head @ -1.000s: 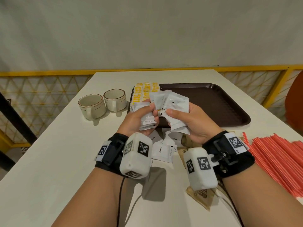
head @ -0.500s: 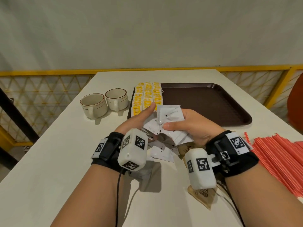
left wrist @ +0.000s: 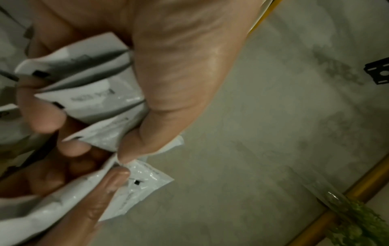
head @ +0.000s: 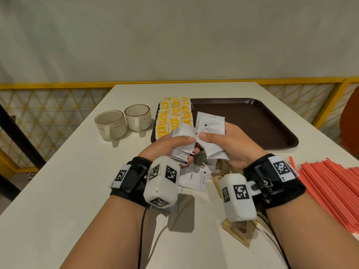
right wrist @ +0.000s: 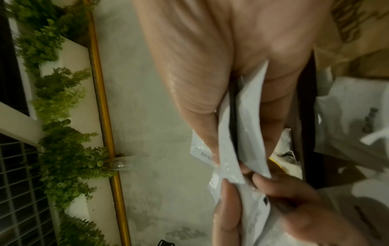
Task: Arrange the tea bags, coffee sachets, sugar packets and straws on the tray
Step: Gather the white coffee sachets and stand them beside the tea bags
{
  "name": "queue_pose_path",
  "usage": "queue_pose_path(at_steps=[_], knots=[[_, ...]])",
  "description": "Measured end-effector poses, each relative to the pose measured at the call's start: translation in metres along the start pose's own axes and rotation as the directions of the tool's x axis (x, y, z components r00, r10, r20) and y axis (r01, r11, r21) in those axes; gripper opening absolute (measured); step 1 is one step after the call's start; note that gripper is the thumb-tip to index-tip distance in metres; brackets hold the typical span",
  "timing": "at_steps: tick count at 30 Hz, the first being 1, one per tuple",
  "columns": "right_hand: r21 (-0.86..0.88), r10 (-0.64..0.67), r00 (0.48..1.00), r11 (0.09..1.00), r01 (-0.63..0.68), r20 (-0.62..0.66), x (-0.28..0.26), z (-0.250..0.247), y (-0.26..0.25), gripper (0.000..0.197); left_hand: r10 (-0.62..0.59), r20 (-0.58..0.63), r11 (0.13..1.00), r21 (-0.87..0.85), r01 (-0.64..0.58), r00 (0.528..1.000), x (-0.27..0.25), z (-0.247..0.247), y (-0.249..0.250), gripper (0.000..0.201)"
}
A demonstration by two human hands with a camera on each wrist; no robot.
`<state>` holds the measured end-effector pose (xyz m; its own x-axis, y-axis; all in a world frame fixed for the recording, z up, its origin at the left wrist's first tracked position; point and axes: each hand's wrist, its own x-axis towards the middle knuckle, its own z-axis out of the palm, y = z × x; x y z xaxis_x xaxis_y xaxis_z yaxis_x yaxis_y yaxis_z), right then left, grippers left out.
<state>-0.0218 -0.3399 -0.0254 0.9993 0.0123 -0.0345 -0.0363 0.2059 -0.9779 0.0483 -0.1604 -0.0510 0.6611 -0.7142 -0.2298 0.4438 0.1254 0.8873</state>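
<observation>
Both hands have risen since the earlier frame, left hand (head: 171, 146) and right hand (head: 229, 144) each pinching white coffee sachets (head: 210, 124) at the brown tray's (head: 252, 121) 7 o'clock; light, slippery, grip edges

Readable print: only the word "Coffee".
I read "Coffee" on a white sachet (head: 194, 180) lying on the table at lower centre of the head view; smaller print there blurs out.

Two cups (head: 124, 123); white table (head: 58, 191)
</observation>
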Motion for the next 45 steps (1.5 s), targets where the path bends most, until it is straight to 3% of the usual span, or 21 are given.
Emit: queue_pose_path(at_steps=[3,7,10,16,19,26,30,33,36,40,42,45], knots=[[0.000,0.019,0.999,1.000,-0.019,0.027,0.000,0.000,0.000,0.039,0.010,-0.014,0.998,-0.065,-0.011,1.000,-0.001,0.004,0.002,0.043],[-0.021,0.046,0.996,0.999,-0.044,0.076,0.001,0.000,0.001,0.042,0.047,-0.182,0.975,-0.206,-0.085,0.982,0.001,0.005,0.002,0.023],[-0.093,0.052,0.994,0.995,-0.043,0.097,0.001,0.000,0.002,0.044,0.121,-0.222,0.958,-0.229,-0.172,0.968,0.000,0.008,0.003,0.028],[-0.175,0.098,0.987,0.982,-0.074,0.129,0.000,0.001,0.004,0.041,0.299,-0.259,0.953,0.039,-0.300,0.918,-0.001,0.014,0.002,0.049],[-0.171,0.100,0.985,0.982,-0.076,0.140,-0.001,0.003,0.006,0.038,0.316,-0.289,0.949,0.093,-0.302,0.904,0.002,0.018,0.000,0.041],[0.004,0.058,0.996,0.998,-0.058,-0.069,0.005,-0.001,0.002,0.025,0.316,-0.479,0.887,-0.157,-0.434,0.819,0.001,0.000,0.007,0.031],[0.012,0.048,0.999,0.999,-0.048,0.014,0.002,0.003,0.002,0.034,0.269,-0.476,0.860,-0.272,-0.431,0.837,0.002,0.002,0.006,0.024],[-0.023,0.022,0.998,1.000,-0.021,0.053,0.000,0.007,0.003,0.034,0.263,-0.406,0.885,-0.260,-0.386,0.875,0.003,0.009,0.001,0.029],[0.052,-0.016,1.000,0.999,0.016,-0.013,0.000,0.007,0.002,0.037,0.190,-0.329,0.924,-0.259,-0.282,0.925,0.002,0.018,0.001,0.017],[0.075,-0.045,0.994,0.996,0.053,-0.101,0.002,0.004,0.002,0.032,0.143,-0.247,0.963,-0.189,-0.193,0.958,0.001,0.025,0.000,0.007],[0.073,-0.052,0.992,0.996,0.060,-0.114,0.002,0.004,0.002,0.029,0.144,-0.209,0.973,-0.149,-0.177,0.967,-0.001,0.027,-0.001,0.017],[0.069,-0.044,0.993,0.996,0.052,-0.109,0.001,0.002,0.000,0.028,0.093,-0.182,0.978,-0.170,-0.124,0.979,-0.002,0.026,0.000,0.048]])
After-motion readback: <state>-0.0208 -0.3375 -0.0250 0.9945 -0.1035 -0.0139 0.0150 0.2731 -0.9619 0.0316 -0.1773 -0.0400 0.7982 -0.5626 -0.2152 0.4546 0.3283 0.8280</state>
